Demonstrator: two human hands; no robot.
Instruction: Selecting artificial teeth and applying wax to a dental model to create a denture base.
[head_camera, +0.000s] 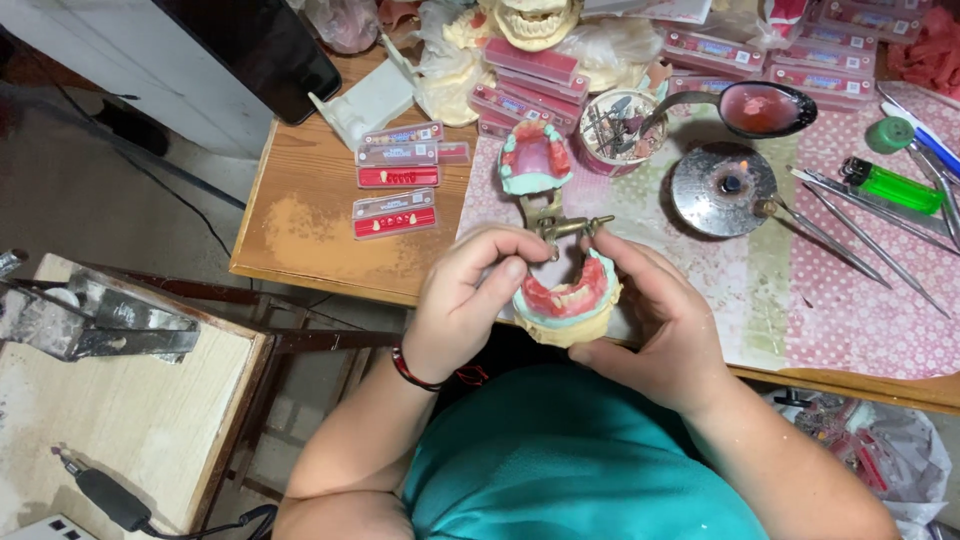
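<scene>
A dental cast on a brass hinged frame (553, 222) is held over the table's front edge. Its lower half (568, 303) is a cream and teal model with pink wax and teeth; the upper half (535, 160) is swung open and rests back on the table. My left hand (470, 295) pinches near the hinge with thumb and forefinger. My right hand (660, 320) cups the lower model from the right side and beneath. A dark red cord bracelet (412, 372) sits on my left wrist.
Red trays of artificial teeth (395, 212) lie on the wooden table (300, 200). A small lit burner (724, 186), a spoon with pink wax (765, 108), a green lighter (890, 184), metal hand tools (850, 225) and a cup of burs (618, 128) stand at right. A side bench (110, 400) is at left.
</scene>
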